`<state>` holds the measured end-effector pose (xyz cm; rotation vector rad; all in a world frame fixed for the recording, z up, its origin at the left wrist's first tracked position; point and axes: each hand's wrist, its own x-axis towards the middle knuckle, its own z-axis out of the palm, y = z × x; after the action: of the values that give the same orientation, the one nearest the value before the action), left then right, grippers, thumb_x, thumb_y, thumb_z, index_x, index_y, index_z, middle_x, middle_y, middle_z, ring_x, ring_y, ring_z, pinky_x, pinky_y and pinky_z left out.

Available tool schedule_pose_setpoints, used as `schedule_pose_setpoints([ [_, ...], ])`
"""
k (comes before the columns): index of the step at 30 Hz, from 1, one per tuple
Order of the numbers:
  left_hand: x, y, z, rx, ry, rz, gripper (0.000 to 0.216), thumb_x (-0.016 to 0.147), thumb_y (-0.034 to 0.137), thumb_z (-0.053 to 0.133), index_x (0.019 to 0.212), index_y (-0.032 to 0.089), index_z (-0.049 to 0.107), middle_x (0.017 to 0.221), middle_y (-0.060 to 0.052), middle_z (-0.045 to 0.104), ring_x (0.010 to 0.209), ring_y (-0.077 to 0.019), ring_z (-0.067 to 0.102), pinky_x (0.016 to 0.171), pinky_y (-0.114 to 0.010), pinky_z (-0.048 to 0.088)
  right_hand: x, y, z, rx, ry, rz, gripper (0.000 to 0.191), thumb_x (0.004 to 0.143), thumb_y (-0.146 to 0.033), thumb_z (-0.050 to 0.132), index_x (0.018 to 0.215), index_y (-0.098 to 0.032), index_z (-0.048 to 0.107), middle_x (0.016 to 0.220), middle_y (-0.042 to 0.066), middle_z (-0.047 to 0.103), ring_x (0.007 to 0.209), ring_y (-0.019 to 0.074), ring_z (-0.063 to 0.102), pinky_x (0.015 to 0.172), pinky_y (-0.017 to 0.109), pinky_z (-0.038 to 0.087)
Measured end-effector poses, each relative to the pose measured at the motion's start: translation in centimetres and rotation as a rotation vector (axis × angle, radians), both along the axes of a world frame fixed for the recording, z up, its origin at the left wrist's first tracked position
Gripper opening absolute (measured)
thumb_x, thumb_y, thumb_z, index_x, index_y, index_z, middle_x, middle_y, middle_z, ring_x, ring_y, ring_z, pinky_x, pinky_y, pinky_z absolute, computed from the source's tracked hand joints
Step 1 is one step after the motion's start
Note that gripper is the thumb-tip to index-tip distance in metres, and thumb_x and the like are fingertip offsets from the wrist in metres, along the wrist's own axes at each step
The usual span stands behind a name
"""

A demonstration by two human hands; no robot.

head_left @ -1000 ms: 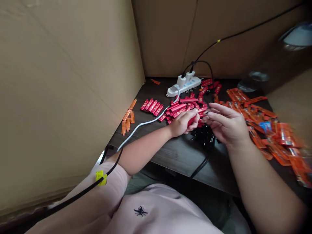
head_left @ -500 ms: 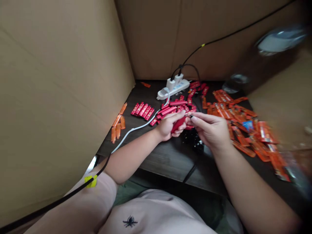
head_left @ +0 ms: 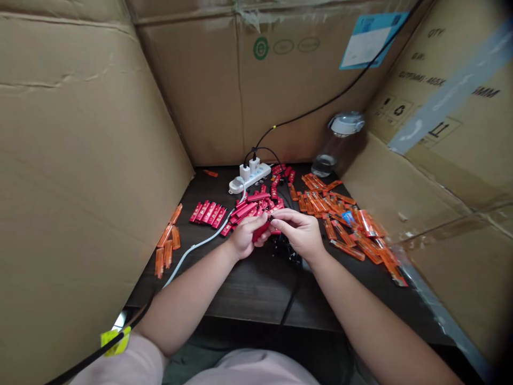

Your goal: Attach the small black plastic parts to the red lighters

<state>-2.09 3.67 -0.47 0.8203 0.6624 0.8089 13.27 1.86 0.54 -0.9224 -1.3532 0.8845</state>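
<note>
My left hand (head_left: pixel 246 235) is closed around a red lighter (head_left: pixel 261 231), its upper end pointing toward the other hand. At that end my right hand (head_left: pixel 298 230) pinches a small black part (head_left: pixel 270 218) between thumb and fingers; its exact shape is too small to tell. Just behind the hands lies a heap of red lighters (head_left: pixel 245 210), with a neat row of red lighters (head_left: pixel 208 213) to its left. A pile of small black parts (head_left: pixel 292 255) sits below my right hand, partly covered by it.
Orange see-through lighters (head_left: pixel 340 235) lie heaped on the right, with several orange lighters (head_left: pixel 164 251) at the left edge. A white power strip (head_left: pixel 260 174), its white cable (head_left: pixel 192 248) and a water bottle (head_left: pixel 332 144) stand behind. Cardboard walls (head_left: pixel 200 96) enclose the dark table (head_left: pixel 248 297).
The head view has swung right and up, so everything sits further left and lower, and the picture is sharper. Both hands keep the same hold on the lighter and black part.
</note>
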Motion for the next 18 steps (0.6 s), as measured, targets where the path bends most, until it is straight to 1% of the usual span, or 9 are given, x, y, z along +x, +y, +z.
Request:
schedule_pose_setpoints([
  [3, -0.01, -0.01, 0.01, 0.029, 0.011, 0.014, 0.041, 0.075, 0.053, 0.067, 0.073, 0.013, 0.059, 0.052, 0.002, 0.045, 0.044, -0.0058, 0.036, 0.037, -0.017, 0.017, -0.1, -0.01, 0.02, 0.043, -0.015, -0.012, 0.007, 0.072, -0.025, 0.075, 0.077, -0.02, 0.075, 0.085, 0.005, 0.073, 0.078, 0.018, 0.068, 0.073, 0.031, 0.058],
  [9, -0.28, -0.03, 0.15, 0.054, 0.046, -0.041, 0.046, 0.077, 0.056, 0.063, 0.075, 0.01, 0.062, 0.053, 0.001, 0.046, 0.044, -0.0056, 0.036, 0.039, -0.018, 0.018, -0.14, -0.09, 0.22, 0.09, -0.038, -0.037, 0.005, 0.074, -0.025, 0.074, 0.077, -0.022, 0.075, 0.086, 0.005, 0.072, 0.081, 0.0182, 0.068, 0.075, 0.032, 0.058],
  [12, -0.3, -0.08, 0.2, 0.047, 0.046, -0.043, 0.045, 0.076, 0.056, 0.064, 0.074, 0.012, 0.06, 0.054, 0.002, 0.045, 0.044, -0.0055, 0.036, 0.039, -0.018, 0.018, -0.02, -0.06, 0.27, 0.088, -0.066, -0.005, 0.005, 0.075, -0.025, 0.073, 0.078, -0.022, 0.075, 0.087, 0.006, 0.073, 0.081, 0.0186, 0.069, 0.075, 0.033, 0.058],
  [15, -0.23, -0.12, 0.24, 0.045, 0.062, -0.037, 0.044, 0.076, 0.055, 0.065, 0.073, 0.013, 0.056, 0.054, 0.003, 0.044, 0.045, -0.0053, 0.035, 0.039, -0.017, 0.017, 0.14, 0.04, 0.22, 0.123, -0.104, 0.032, 0.006, 0.076, -0.024, 0.072, 0.08, -0.023, 0.075, 0.088, 0.005, 0.073, 0.081, 0.0188, 0.069, 0.076, 0.033, 0.058],
  [18, -0.14, -0.17, 0.3, 0.047, 0.085, -0.035, 0.044, 0.076, 0.056, 0.064, 0.073, 0.013, 0.054, 0.055, 0.003, 0.044, 0.044, -0.0045, 0.034, 0.04, -0.017, 0.016, 0.22, 0.12, 0.12, 0.176, -0.159, 0.017, 0.006, 0.077, -0.023, 0.071, 0.081, -0.023, 0.076, 0.088, 0.006, 0.073, 0.081, 0.0191, 0.069, 0.077, 0.034, 0.057],
])
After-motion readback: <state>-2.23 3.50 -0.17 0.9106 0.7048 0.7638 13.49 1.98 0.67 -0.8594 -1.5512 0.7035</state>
